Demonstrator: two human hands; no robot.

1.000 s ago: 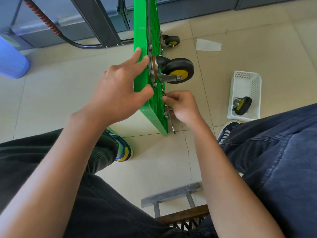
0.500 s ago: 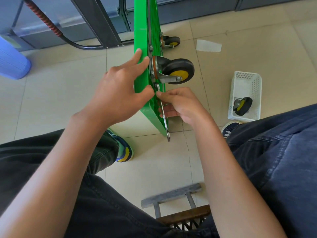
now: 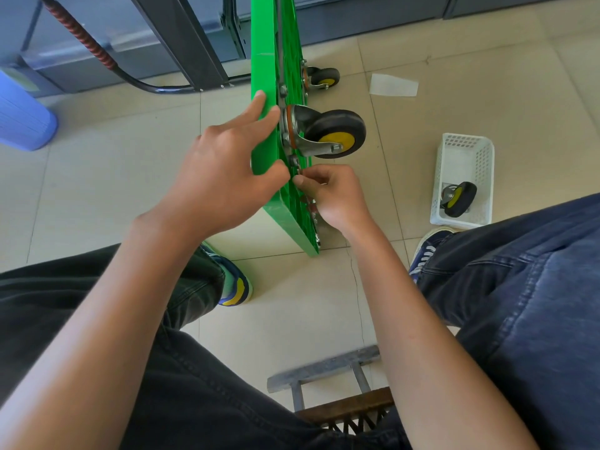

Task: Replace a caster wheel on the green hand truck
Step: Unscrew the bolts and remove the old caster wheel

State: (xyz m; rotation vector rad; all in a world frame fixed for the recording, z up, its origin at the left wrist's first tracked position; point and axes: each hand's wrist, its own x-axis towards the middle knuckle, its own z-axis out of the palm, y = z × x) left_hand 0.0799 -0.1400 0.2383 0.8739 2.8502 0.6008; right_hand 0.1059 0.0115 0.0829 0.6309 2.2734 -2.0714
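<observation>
The green hand truck (image 3: pixel 271 131) stands on edge on the tiled floor between the person's knees, its underside facing right. Compared with half a second earlier, the right hand (image 3: pixel 334 196) has drawn its fingertips together at the lower corner of the caster's mounting plate, and the slim wrench that hung below the fingers in that earlier frame is no longer distinguishable; whether it remains in the hand cannot be told. The pinch appears to close on a small fastener, though the part itself is hidden by the fingers. This suggests finger-turning of a nut or bolt on the mounted caster wheel (image 3: pixel 334 133), which sits bolted against the deck; whether it is being tightened or loosened cannot be determined. The left hand (image 3: pixel 227 177) braces the deck edge, fingers extended along the green face and thumb pressed on the edge. A second caster (image 3: pixel 457 199) lies in the white basket (image 3: pixel 467 151), well apart to the right. The far caster (image 3: pixel 323 77) is partly hidden behind the deck.
</observation>
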